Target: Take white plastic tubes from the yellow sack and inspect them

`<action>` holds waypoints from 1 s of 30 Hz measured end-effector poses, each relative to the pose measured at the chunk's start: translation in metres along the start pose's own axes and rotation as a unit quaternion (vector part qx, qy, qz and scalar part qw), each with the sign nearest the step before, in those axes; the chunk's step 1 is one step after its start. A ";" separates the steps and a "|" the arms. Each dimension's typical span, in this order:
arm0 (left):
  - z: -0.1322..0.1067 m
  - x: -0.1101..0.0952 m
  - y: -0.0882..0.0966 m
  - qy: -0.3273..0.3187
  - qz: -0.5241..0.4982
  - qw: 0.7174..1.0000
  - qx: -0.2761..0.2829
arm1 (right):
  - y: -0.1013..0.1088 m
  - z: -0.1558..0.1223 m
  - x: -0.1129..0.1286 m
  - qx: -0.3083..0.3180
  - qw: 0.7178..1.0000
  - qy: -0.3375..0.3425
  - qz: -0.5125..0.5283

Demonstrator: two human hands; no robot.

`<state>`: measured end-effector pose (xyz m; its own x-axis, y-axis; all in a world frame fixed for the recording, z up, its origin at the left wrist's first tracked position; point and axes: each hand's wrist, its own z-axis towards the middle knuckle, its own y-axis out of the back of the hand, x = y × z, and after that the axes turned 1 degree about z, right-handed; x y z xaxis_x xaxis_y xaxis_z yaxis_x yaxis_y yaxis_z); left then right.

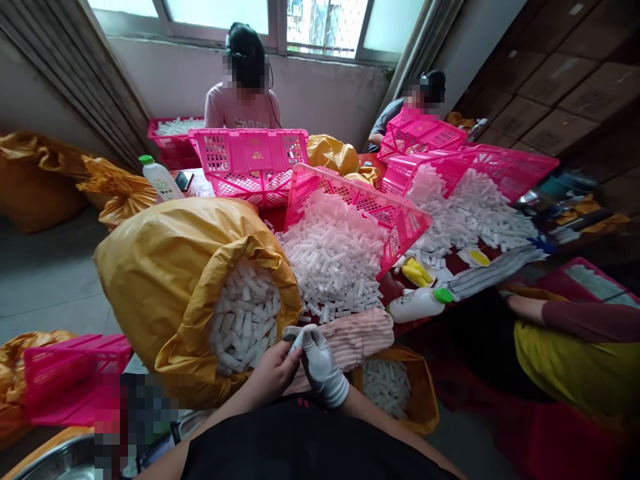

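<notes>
The white knitted glove (334,385) is worn on the right hand (323,363), and its finger end lies at about 2 o'clock from the left hand (275,370), touching that hand's fingertips. Both hands meet just in front of the wearer's dark top (300,443).

The glove is plain white and close-fitting over the palm, with a ribbed cuff ending at the wrist. Toward the fingers the cloth bunches and folds, and a greyish-white flap extends to about 11 o'clock from the palm.

The left hand is bare, its grip narrow: thumb and fingers are pinched together on the glove's finger cloth. The right hand leans toward 11 o'clock, inside the glove; its fingers look bent, but how far they are open cannot be told beneath the folds.

At 10 o'clock from the hands, just beside them, the mouth of a yellow woven sack (175,247) opens on short white plastic tubes (245,327). At 12 to 1 o'clock a heap of similar tubes (335,253) spills from a tilted pink plastic basket (407,227). A pale pink ribbed towel (363,337) lies at 2 o'clock, with a green-capped white bottle (417,305) lying beyond it. Near 4 o'clock, a yellow-orange bag (425,403) holds more white pieces (386,383).
</notes>
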<state>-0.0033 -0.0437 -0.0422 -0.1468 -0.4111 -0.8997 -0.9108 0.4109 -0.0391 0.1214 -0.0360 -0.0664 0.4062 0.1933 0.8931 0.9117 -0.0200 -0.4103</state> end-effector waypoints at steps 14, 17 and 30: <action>-0.007 0.010 -0.010 0.029 -0.114 0.991 0.057 | 0.010 -0.021 -0.011 0.102 0.994 -0.021 -0.019; -0.003 0.019 -0.010 -0.013 0.018 1.000 0.018 | 0.017 -0.027 -0.017 0.104 0.993 -0.022 -0.049; 0.011 0.010 -0.011 0.001 0.267 0.960 0.082 | 0.023 -0.027 -0.010 -0.092 0.993 -0.002 -0.079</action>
<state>0.0094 -0.0431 -0.0558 -0.5766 -0.1073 -0.8100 -0.6323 0.6865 0.3591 0.1404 -0.0646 -0.0798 0.2575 0.2126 0.9426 0.9598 -0.1688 -0.2241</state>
